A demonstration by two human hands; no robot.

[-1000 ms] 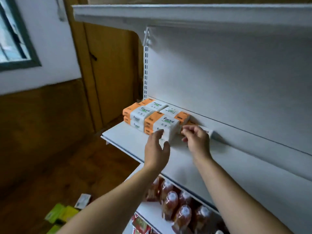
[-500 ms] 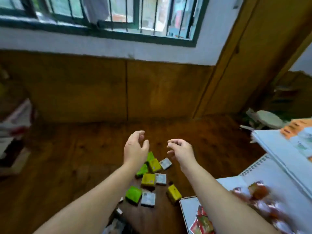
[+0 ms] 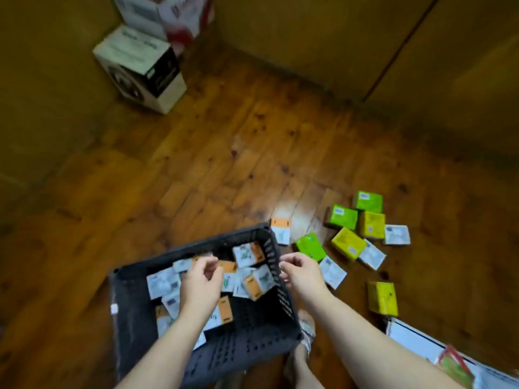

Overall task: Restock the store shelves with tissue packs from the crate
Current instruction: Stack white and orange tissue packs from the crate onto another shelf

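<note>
A dark plastic crate [image 3: 282, 300] stands on the wooden floor below me. Several white-and-orange tissue packs [image 3: 255, 280] lie jumbled inside it. My left hand [image 3: 200, 279] hovers over the packs in the crate with its fingers loosely curled, holding nothing. My right hand [image 3: 302, 272] hangs beside the crate's right rim, fingers also loosely curled and empty. One more orange-and-white pack [image 3: 280, 230] lies on the floor just past the crate's far corner.
Green [image 3: 310, 246], yellow [image 3: 348, 242] and white small boxes are scattered on the floor right of the crate. Cardboard boxes [image 3: 140, 68] stand in the far left corner. A white shelf corner [image 3: 415, 341] juts in at lower right. My sandalled foot [image 3: 306, 331] is beside the crate.
My view swung from the shelf with the stacked tissue packs, past the window wall, down to the crate. Both hands left the shelf and dropped toward the crate.
</note>
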